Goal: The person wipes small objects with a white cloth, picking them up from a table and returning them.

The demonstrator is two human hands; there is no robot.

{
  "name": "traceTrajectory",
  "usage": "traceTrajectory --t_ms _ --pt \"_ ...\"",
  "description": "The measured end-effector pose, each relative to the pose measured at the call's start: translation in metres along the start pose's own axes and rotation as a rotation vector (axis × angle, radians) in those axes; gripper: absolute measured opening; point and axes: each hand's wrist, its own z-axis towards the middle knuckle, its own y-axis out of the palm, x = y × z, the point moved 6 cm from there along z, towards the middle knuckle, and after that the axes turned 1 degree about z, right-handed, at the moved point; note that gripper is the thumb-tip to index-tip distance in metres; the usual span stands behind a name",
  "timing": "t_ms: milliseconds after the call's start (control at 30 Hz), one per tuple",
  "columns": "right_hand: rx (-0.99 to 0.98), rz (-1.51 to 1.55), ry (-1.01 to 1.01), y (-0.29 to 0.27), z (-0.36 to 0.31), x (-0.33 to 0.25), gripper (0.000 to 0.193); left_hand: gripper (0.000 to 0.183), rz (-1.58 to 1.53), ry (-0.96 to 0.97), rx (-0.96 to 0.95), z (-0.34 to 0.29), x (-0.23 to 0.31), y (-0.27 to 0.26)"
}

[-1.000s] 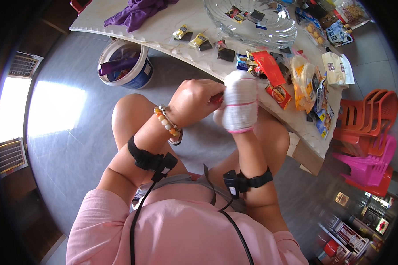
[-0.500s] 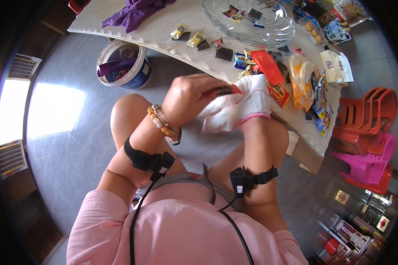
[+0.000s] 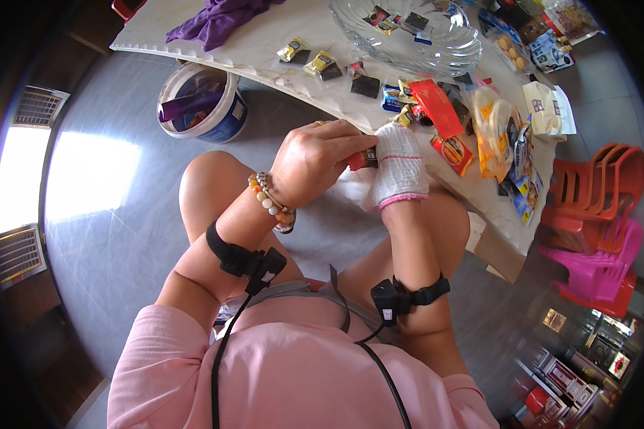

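Above my lap, close to the table's near edge, my left hand [image 3: 316,156] is closed on a small red-and-black snack packet [image 3: 363,159], with thumb and forefinger pinching its upper part. This hand is bare, with a beaded bracelet [image 3: 263,196] at its wrist. A white knitted glove with pink trim covers my right hand [image 3: 401,166], which is closed against the packet's right side. Its fingertips are mostly hidden, and pale glove fabric shows below the packet. Just beyond the hands, several small wrapped snacks [image 3: 392,98] lie beside a red packet [image 3: 436,107].
The pale table [image 3: 250,61] holds a glass bowl [image 3: 408,53], a purple cloth [image 3: 218,21], several dark snack packets and an orange-and-clear bag [image 3: 495,132]. A white-blue bucket [image 3: 225,123] with wrappers stands on the floor left. Stacked chairs [image 3: 601,196] stand at right.
My gloved right hand has turned more upright, its fingers now pointing toward the table. My left hand has moved slightly right and down, and more of the packet's red face shows between the hands.
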Motion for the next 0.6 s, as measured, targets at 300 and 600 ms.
traceTrajectory --t_ms 300,600 --pt "0.351 0.041 -0.041 -0.002 0.0 0.011 0.026 0.032 -0.168 -0.001 -0.031 0.002 0.001 0.0" --pt "0.459 0.774 -0.03 -0.007 -0.008 0.029 0.022 0.027 -0.155 -0.152 0.044 0.0 -0.016 -0.012"
